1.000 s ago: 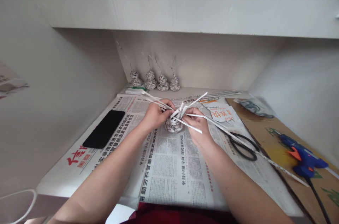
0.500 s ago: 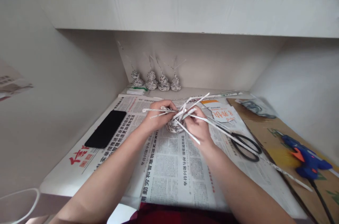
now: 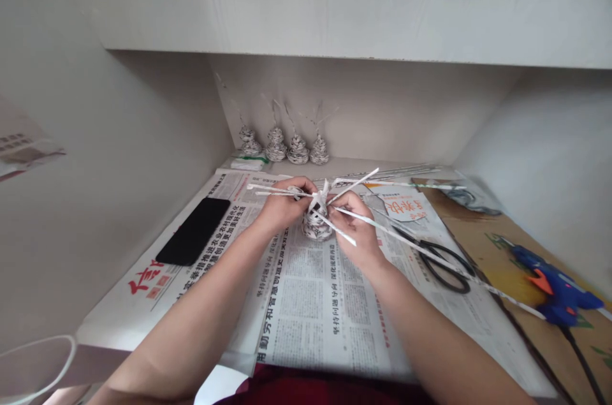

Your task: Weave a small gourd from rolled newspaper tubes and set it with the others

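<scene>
Left of the woven paper piece, the black phone lies clear of your work. Your left hand pinches the piece's upper left side, probably steadying it upright between both hands. Your right hand is closed on its right side, strips fanning out. Farther right of it: a clear bag, contents unreadable.

Black phone flat on newspaper, left side. Four woven gourds I see lined up at the back, green-edged packet by the leftmost. Black-handled scissors right; blue glue gun on cardboard, plastic bag at its far end.
</scene>
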The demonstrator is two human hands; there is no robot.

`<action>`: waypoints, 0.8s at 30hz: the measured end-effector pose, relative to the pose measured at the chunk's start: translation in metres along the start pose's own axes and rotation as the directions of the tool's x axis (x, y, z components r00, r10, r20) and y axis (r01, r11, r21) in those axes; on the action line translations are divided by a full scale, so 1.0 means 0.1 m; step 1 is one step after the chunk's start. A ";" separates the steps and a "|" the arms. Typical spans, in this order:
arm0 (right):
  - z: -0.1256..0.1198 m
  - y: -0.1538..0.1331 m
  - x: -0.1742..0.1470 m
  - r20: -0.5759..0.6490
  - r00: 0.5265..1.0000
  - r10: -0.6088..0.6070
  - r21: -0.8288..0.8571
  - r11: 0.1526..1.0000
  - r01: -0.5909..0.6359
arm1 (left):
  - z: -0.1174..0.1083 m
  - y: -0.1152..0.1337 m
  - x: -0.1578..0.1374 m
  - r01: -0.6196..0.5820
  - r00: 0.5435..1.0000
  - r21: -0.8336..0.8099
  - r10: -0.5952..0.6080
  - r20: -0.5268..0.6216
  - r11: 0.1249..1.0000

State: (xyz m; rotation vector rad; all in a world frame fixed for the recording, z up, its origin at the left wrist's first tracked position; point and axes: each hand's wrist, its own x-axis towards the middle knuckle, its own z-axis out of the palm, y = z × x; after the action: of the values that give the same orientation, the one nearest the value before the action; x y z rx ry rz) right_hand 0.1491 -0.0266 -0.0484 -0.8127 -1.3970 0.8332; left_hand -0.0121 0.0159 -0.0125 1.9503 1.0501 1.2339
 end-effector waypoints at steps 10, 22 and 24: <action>0.05 -0.05 0.00 -0.140 0.983 0.119 0.037 0.993 -0.115 | 0.02 -0.02 0.00 -0.001 1.000 0.035 0.001 -0.001 0.999; 0.03 0.01 0.11 -0.164 0.837 0.523 0.392 0.813 -0.431 | 0.08 0.00 -0.03 0.059 0.996 -0.083 -0.053 0.075 0.995; 0.02 0.02 0.12 -0.149 0.830 0.538 0.397 0.801 -0.448 | 0.07 0.01 -0.03 -0.009 0.996 -0.038 0.012 0.091 0.999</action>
State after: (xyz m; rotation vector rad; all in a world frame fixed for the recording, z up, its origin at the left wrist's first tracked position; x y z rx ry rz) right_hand 0.1467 -0.0152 -0.0439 -0.9846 -0.7705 1.2915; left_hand -0.0064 0.0127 -0.0156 1.9665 0.9656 1.1507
